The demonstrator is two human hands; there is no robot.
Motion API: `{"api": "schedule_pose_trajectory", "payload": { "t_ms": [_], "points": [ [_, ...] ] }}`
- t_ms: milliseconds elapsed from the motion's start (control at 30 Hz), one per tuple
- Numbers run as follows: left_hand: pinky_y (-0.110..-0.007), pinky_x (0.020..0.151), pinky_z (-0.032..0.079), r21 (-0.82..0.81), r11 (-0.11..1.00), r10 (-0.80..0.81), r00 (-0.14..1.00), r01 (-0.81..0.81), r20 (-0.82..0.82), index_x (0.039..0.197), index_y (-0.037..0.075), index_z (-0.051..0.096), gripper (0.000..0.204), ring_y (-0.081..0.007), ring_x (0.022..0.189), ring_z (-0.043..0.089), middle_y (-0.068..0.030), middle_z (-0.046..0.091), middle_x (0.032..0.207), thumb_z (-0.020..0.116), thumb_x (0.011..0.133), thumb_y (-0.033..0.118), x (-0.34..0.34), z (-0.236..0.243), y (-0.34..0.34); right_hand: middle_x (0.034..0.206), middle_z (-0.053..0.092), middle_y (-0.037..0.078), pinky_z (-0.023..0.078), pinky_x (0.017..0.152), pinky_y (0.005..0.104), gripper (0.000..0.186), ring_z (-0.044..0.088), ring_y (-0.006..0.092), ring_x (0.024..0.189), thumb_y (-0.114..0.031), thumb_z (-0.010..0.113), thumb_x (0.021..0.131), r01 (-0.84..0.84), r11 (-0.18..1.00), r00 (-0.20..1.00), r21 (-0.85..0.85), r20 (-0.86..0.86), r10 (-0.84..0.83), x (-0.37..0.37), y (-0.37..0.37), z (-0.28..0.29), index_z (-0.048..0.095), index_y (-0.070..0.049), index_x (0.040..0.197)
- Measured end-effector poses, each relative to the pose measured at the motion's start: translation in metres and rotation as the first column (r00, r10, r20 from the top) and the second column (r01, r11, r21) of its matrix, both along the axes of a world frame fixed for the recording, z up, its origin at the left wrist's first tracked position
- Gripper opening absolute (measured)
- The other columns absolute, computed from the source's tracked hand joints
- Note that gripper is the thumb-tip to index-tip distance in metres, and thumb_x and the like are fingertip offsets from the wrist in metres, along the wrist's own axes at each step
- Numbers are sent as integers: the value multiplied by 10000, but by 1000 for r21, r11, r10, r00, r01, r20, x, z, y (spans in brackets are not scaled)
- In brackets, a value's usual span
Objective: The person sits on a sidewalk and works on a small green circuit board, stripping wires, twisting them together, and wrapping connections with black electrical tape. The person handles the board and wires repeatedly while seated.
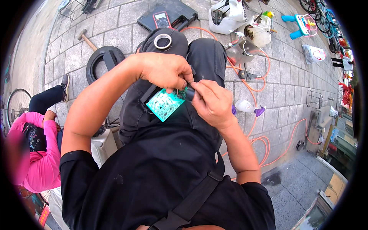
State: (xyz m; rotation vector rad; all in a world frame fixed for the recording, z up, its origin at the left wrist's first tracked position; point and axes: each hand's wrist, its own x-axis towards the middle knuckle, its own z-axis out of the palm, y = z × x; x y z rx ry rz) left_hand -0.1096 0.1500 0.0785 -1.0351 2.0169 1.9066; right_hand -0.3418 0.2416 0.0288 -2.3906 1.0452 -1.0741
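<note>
A green circuit board (164,106) with many small parts lies tilted over my lap. At its upper right edge are thin wires and a short black cylindrical part (189,94). My left hand (165,73) is closed above the board, thumb and finger pinched by the wires; what sits between them is too small to make out. My right hand (211,100) grips the black cylindrical part, its fingertips close to those of the left. A flat black piece (152,94) shows beside the board, under my left wrist. On my left knee rests a roll of tape (163,41).
Beyond my knees, a multimeter (161,19) leans on a black tool case (184,13). Cut-open plastic jugs (227,19) and an orange hose (264,140) lie to the right. On the left are a tire (92,69), a hammer (88,40) and a seated person in pink (42,153).
</note>
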Motion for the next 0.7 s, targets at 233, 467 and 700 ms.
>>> {"api": "schedule_pose_trajectory", "payload": {
  "t_ms": [233, 467, 700],
  "points": [
    [-315, 699, 557, -38, 975, 216, 974, -219, -65, 1237, -76, 669, 320, -132, 743, 729, -94, 756, 901, 715, 959, 75, 4, -3, 19, 747, 679, 39, 429, 526, 267, 183, 599, 82, 607, -172, 699, 1036, 80, 504, 895, 860, 161, -416, 10, 12, -4, 707, -4, 964],
    [-344, 675, 564, -264, 900, 322, 937, -348, -137, 1104, -50, 735, 232, -171, 696, 720, -126, 750, 795, 749, 930, 103, 0, 0, 38, 817, 734, 118, 370, 415, 226, 292, 495, 66, 458, -226, 654, 1058, -170, 199, 769, 965, 256, -586, 14, -4, 12, 707, 3, 886],
    [-375, 677, 552, -582, 682, 323, 897, -443, -304, 1120, 20, 769, 218, -243, 731, 706, -139, 730, 899, 768, 921, 108, -2, -20, 61, 798, 725, 118, 344, 392, 222, 303, 477, 63, 443, -237, 660, 1049, -201, 52, 805, 978, 195, -561, 8, -8, 10, 724, 13, 889]
  ]
}}
